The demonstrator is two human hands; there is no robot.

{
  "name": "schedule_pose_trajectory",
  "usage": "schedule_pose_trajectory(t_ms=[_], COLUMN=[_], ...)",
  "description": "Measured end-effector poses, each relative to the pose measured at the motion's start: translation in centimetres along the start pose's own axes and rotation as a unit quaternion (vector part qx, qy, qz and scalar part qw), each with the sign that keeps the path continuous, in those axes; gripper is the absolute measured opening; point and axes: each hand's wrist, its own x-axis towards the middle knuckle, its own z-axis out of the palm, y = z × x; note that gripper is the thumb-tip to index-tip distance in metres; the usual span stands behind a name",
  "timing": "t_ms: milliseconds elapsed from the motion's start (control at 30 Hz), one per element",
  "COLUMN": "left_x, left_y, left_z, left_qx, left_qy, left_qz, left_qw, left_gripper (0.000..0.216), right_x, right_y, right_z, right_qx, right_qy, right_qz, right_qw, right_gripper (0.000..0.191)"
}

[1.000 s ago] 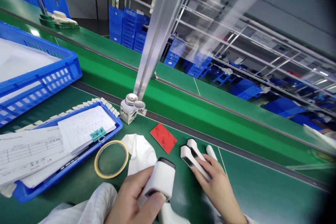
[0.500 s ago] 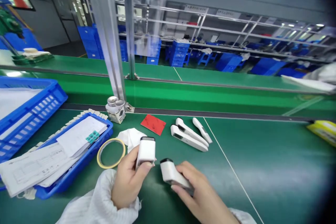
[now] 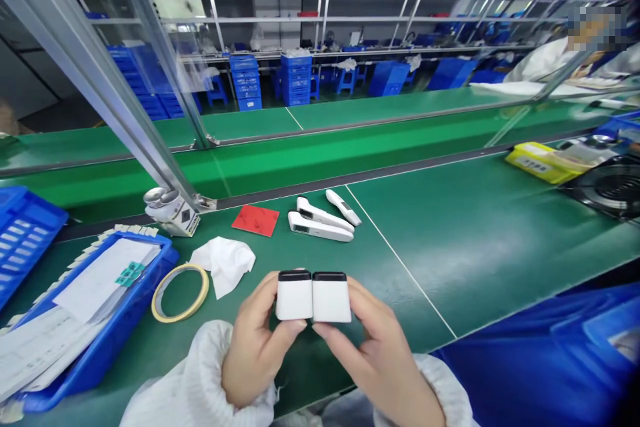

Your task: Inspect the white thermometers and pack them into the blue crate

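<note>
My left hand (image 3: pixel 255 347) is closed around a white handheld device (image 3: pixel 295 300) with a black top edge. A matching white handheld device (image 3: pixel 332 301) is gripped in my right hand (image 3: pixel 383 350). The two stand side by side, ends toward me, touching or nearly so; their bodies behind are hidden. Beyond them on the green bench, two similar long white devices (image 3: pixel 323 227) with small dark windows lie together. A slimmer white piece (image 3: pixel 343 207) rests beside these. To the left are a crumpled white cloth (image 3: pixel 225 263) and a red card (image 3: pixel 255 220) with dark marks.
A roll of yellowish tape (image 3: pixel 156 303) lies by a blue tray (image 3: pixel 107 370) of papers. A small white box with metal-topped containers (image 3: pixel 173 213) stands near the metal post (image 3: pixel 107 87). Far right are a yellow bin (image 3: pixel 535 163) and a black round object (image 3: pixel 617 187). Across the bench sits another person (image 3: pixel 537 63).
My right hand has raised and straightened its device, bringing it beside the left one. The view has turned to the right, showing the yellow bin and the person more fully.
</note>
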Motion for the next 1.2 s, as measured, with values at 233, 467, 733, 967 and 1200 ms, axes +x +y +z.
schedule_pose_trajectory(t_ms=[233,467,733,967,1200], left_x=[0.8,0.7,1.5,1.6,1.4], left_y=[1.1,1.6,2.1,0.4,-0.6], left_z=[1.0,0.6,0.3,0.3,1.0], left_qx=[-0.012,0.056,0.035,0.017,-0.033], left_qy=[-0.031,-0.066,-0.136,-0.093,-0.107], left_qz=[0.012,0.129,0.129,0.033,0.000], left_qw=[0.999,0.988,0.982,0.995,0.994], left_gripper=[0.019,0.040,0.045,0.036,0.032], right_x=[-0.8,-1.2,-1.5,-1.8,-1.5], right_y=[0.7,1.2,1.3,1.7,1.9], right_z=[-0.7,-1.5,-1.9,-2.0,-1.5], right_qx=[0.021,0.025,0.024,0.031,0.019], right_qy=[0.014,0.018,0.036,0.080,0.051], right_qz=[-0.005,0.005,0.002,0.014,0.021], right_qw=[1.000,1.000,0.999,0.996,0.998], right_gripper=[0.025,0.021,0.025,0.024,0.025])
